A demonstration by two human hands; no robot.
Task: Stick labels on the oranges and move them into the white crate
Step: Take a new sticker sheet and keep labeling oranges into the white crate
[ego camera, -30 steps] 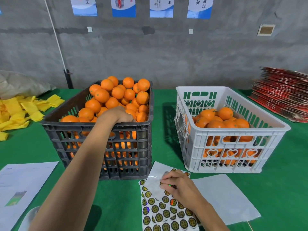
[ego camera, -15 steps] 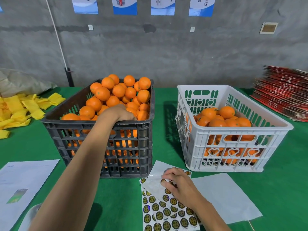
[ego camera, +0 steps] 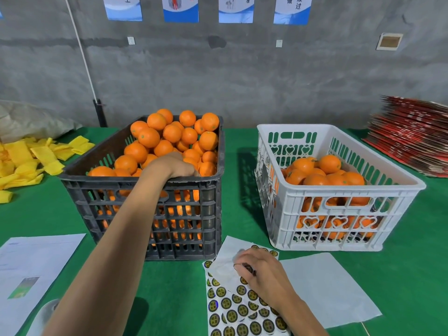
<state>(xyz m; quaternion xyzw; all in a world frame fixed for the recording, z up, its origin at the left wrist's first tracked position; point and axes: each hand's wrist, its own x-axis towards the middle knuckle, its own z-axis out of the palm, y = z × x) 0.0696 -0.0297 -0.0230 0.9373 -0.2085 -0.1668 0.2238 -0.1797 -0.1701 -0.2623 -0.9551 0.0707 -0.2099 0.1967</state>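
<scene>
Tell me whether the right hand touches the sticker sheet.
Touching. The head view shows the right hand resting on the sticker sheet, fingertips pressed on a sticker near its peeled top edge.

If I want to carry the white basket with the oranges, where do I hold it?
Hold the white crate by the long slot handle cut near the top of its near wall, with your fingers hooked in from the front. The far wall shows matching slots, so a hand on each side would likely keep it level. It already has oranges in it, so lift from both sides.
</scene>
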